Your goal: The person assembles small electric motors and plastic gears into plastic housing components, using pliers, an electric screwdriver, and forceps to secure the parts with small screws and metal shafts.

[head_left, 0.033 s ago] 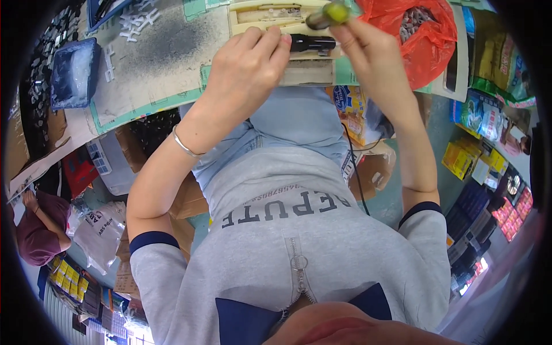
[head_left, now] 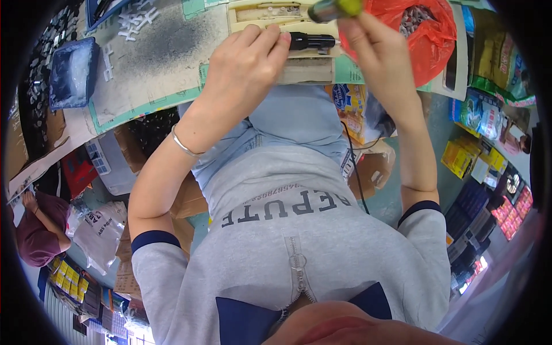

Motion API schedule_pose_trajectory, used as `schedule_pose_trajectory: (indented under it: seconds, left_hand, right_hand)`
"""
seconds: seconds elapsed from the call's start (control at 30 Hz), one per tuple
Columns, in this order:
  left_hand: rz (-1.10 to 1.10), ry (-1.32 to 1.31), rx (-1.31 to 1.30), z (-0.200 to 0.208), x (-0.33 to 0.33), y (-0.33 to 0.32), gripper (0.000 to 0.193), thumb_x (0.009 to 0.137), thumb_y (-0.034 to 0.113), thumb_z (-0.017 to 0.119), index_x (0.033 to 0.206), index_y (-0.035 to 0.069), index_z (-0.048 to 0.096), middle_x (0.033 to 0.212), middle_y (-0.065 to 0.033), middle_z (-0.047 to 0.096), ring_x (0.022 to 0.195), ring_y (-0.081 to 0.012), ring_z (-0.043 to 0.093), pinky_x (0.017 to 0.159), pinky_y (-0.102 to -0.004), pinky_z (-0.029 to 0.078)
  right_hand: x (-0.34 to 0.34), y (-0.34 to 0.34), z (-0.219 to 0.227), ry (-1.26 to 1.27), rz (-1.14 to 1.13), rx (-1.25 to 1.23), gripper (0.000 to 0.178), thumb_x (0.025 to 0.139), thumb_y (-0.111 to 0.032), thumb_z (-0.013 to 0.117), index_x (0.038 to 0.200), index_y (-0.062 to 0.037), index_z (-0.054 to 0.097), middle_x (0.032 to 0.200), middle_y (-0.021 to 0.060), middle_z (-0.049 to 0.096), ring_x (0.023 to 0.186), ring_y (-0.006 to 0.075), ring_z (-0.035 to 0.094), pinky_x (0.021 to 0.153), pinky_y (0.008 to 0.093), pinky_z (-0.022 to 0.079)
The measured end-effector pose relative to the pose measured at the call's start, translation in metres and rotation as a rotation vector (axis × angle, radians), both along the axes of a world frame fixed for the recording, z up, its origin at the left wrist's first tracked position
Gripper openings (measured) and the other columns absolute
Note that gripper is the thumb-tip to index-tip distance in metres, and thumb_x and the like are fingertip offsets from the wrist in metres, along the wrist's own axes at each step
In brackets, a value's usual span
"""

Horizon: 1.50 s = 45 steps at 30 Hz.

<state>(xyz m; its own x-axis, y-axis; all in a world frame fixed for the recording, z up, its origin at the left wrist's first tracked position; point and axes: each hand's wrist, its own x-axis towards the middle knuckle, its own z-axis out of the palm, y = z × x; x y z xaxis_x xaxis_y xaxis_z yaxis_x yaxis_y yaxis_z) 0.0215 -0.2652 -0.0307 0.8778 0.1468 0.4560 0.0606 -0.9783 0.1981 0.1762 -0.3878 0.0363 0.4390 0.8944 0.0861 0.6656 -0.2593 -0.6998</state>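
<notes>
My left hand [head_left: 248, 60] is closed, its fingertips pressed on a black cylindrical part [head_left: 313, 41] that lies sideways over a cream-coloured holder [head_left: 241, 17]. That part's left end is hidden under my fingers. My right hand [head_left: 376, 52] pinches a short, dark object with a yellow-green end [head_left: 333, 8], raised above the right side of the holder. Motion blurs this object, and its exact kind cannot be made out. It is apart from the black part.
A red plastic bag [head_left: 434, 49] of small grey pieces sits at the right. Leftward lie a blue tray [head_left: 73, 75], white branching plastic pieces [head_left: 138, 22] and dark powder on the worktable [head_left: 123, 95]. Another person [head_left: 43, 227] is at the far left.
My right hand has moved slightly up and right with the dark and yellow-green object. My left hand stays on the black part, almost unmoved.
</notes>
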Motion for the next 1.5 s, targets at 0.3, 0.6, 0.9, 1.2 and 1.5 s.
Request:
schedule_pose_trajectory:
  seconds: [0.3,0.6,0.9,1.2,1.5]
  left_hand:
    - [0.152,-0.108,-0.084,-0.011,-0.007,-0.055,0.025,0.069,0.01,0.057,0.092,0.002,0.065,0.111,-0.0072,0.061,0.059,-0.0126,0.051,0.051,-0.0243,0.039]
    - [0.311,0.014,-0.066,-0.022,-0.01,-0.075,0.026,0.071,0.014,0.055,0.093,0.005,0.065,0.131,-0.0105,0.053,0.038,-0.009,0.046,0.042,-0.0227,0.034]
    - [0.327,0.028,-0.07,-0.028,-0.012,-0.08,0.022,0.07,0.014,0.056,0.09,0.007,0.065,0.132,-0.0073,0.051,0.041,-0.0095,0.047,0.044,-0.0226,0.036]
    - [0.297,0.019,-0.247,-0.018,-0.014,-0.075,0.02,0.068,0.01,0.064,0.088,0.006,0.063,0.099,-0.0038,0.061,0.049,-0.0167,0.054,0.049,-0.0305,0.043]
    - [0.19,-0.014,-0.394,-0.001,-0.016,-0.056,0.024,0.067,0.006,0.06,0.091,0.003,0.062,0.117,-0.0078,0.059,0.048,-0.0177,0.055,0.048,-0.0285,0.045]
  right_hand:
    - [-0.004,0.025,-0.025,-0.298,0.285,0.032,0.018,0.091,-0.018,0.056,0.101,-0.0058,0.064,0.063,0.0133,0.056,0.052,0.0279,0.052,0.05,0.0337,0.041]
    - [-0.013,0.021,-0.01,-0.233,0.296,-0.099,0.022,0.089,-0.019,0.055,0.105,-0.0061,0.061,0.075,0.0145,0.062,0.067,0.0325,0.061,0.058,0.0388,0.047]
    - [-0.022,0.02,-0.007,-0.167,0.344,0.102,0.027,0.088,-0.019,0.057,0.111,-0.0056,0.058,0.081,0.0144,0.063,0.071,0.0321,0.062,0.058,0.0391,0.048]
    - [-0.033,0.049,-0.006,-0.03,0.282,0.089,0.021,0.09,-0.023,0.054,0.09,-0.0025,0.059,0.072,0.0175,0.06,0.067,0.0351,0.06,0.056,0.0406,0.046]
    - [0.017,0.02,-0.007,0.068,-0.236,0.104,0.029,0.092,-0.023,0.051,0.112,-0.0015,0.049,0.096,0.0177,0.064,0.084,0.0282,0.063,0.072,0.0342,0.047]
